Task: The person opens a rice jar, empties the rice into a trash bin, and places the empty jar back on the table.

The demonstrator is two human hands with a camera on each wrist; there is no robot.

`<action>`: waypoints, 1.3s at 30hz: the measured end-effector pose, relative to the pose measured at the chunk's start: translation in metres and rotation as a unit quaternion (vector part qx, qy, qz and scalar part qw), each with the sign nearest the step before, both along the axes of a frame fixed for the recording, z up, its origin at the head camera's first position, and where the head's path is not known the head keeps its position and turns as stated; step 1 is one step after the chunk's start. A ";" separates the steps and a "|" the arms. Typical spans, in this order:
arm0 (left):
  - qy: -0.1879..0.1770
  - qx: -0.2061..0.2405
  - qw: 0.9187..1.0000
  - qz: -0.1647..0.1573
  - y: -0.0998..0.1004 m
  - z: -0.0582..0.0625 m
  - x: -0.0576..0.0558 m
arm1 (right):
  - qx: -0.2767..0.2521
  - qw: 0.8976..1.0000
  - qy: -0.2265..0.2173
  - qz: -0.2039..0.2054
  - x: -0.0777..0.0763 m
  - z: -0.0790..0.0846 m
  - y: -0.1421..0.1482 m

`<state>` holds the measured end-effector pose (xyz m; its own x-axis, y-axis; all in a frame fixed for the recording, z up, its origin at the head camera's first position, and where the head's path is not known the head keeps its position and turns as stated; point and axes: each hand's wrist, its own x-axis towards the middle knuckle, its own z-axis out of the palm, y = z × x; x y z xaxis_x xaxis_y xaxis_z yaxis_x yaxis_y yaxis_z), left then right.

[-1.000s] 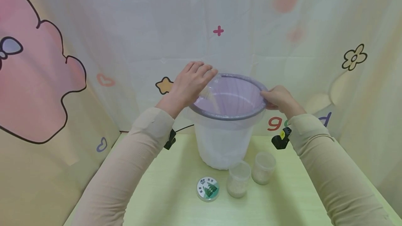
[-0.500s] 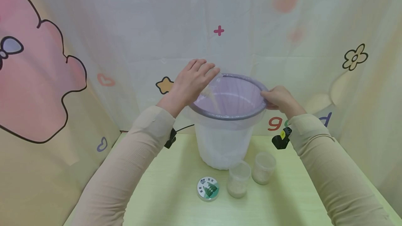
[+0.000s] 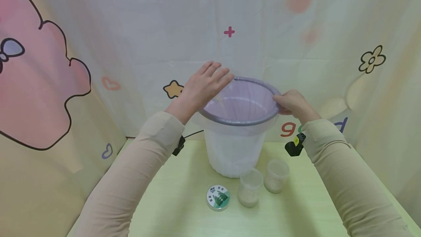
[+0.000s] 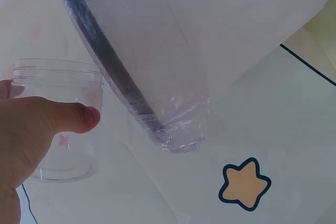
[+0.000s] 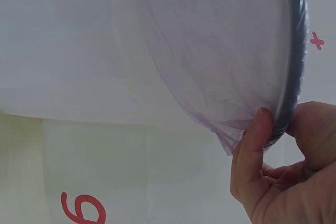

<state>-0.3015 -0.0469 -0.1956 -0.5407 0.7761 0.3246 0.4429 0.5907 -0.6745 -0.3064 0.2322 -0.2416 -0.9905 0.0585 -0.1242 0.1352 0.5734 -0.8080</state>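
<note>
A white waste bin point(image 3: 235, 149) stands on the table, lined with a thin purple bin bag point(image 3: 250, 101) folded over its dark rim. My left hand point(image 3: 202, 89) grips a clear plastic jar point(image 4: 68, 156), tipped over the bin's left side in the head view. From the left wrist, the jar looks see-through, with its threaded mouth close beside the bagged rim. In the head view the back of the hand hides most of the jar. My right hand point(image 3: 292, 103) pinches the rim and bag at the bin's right side, thumb and fingers on either side point(image 5: 283, 114).
Two translucent jars, a nearer one point(image 3: 250, 189) and a farther one point(image 3: 276, 178), hold pale grains in front of the bin. Left of them lies a round lid point(image 3: 218, 197) with green leaves printed on it. A patterned curtain point(image 3: 184, 28) hangs behind the table.
My left hand has tilted slightly farther and moved a little right over the bin. The pale stream falling from the jar earlier no longer shows. My right hand has kept its place.
</note>
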 end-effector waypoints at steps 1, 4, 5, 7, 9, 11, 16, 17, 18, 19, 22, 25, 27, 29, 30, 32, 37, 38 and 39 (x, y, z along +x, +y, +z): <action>0.005 -0.009 1.000 0.002 0.001 0.000 0.001 | 0.000 1.000 0.001 0.001 0.000 0.000 0.000; 0.013 -0.028 1.000 0.007 0.002 0.001 0.002 | 0.000 1.000 0.002 0.001 0.000 0.000 0.000; 0.015 -0.035 0.999 0.010 0.002 0.001 0.003 | -0.001 1.000 0.002 0.000 0.000 0.001 0.000; 0.015 -0.046 0.999 0.016 0.003 0.002 0.003 | -0.001 1.000 0.002 0.001 0.001 0.001 0.000; 0.016 -0.060 0.998 0.024 0.004 0.003 0.004 | -0.001 1.000 0.002 0.003 0.001 0.002 0.000; 0.014 -0.072 0.997 0.030 0.004 0.003 0.004 | 0.001 1.000 0.002 0.007 0.002 0.002 0.000; 0.013 -0.094 0.995 0.043 0.005 0.003 0.005 | 0.002 1.000 0.004 0.008 0.003 0.003 0.000; 0.013 -0.095 0.994 0.045 0.005 0.003 0.005 | 0.002 1.000 0.004 0.007 0.003 0.003 -0.001; 0.013 -0.096 0.994 0.045 0.005 0.003 0.005 | 0.000 1.000 0.004 0.005 0.002 0.002 -0.001; 0.014 -0.094 0.994 0.045 0.005 0.002 0.006 | 0.000 1.000 0.004 0.004 0.002 0.002 -0.001; 0.022 -0.084 0.995 0.040 0.005 0.002 0.005 | 0.000 1.000 0.003 0.002 0.002 0.002 -0.001; 0.031 -0.063 0.997 0.028 0.005 0.000 0.005 | 0.001 1.000 0.001 0.002 0.002 0.002 0.000; 0.033 -0.050 0.998 0.023 0.005 -0.001 0.004 | 0.001 1.000 0.000 0.002 0.002 0.002 0.000; 0.031 -0.036 0.999 0.019 0.004 -0.002 0.004 | 0.002 1.000 -0.001 0.003 0.002 0.002 0.000; 0.031 -0.031 0.999 0.018 0.004 -0.003 0.003 | 0.004 1.000 -0.001 0.003 0.002 0.002 0.000; 0.028 -0.021 0.999 0.020 0.003 -0.003 0.003 | 0.005 1.000 -0.001 0.005 0.003 0.002 0.000; 0.027 -0.006 0.999 0.032 0.000 -0.004 0.002 | 0.002 1.000 -0.001 0.006 0.002 0.001 0.000; 0.028 -0.005 0.999 0.034 -0.001 -0.004 0.002 | 0.002 1.000 -0.001 0.006 0.002 0.001 0.000; 0.029 -0.003 0.999 0.034 -0.001 -0.004 0.001 | 0.002 1.000 0.000 0.005 0.002 0.001 -0.001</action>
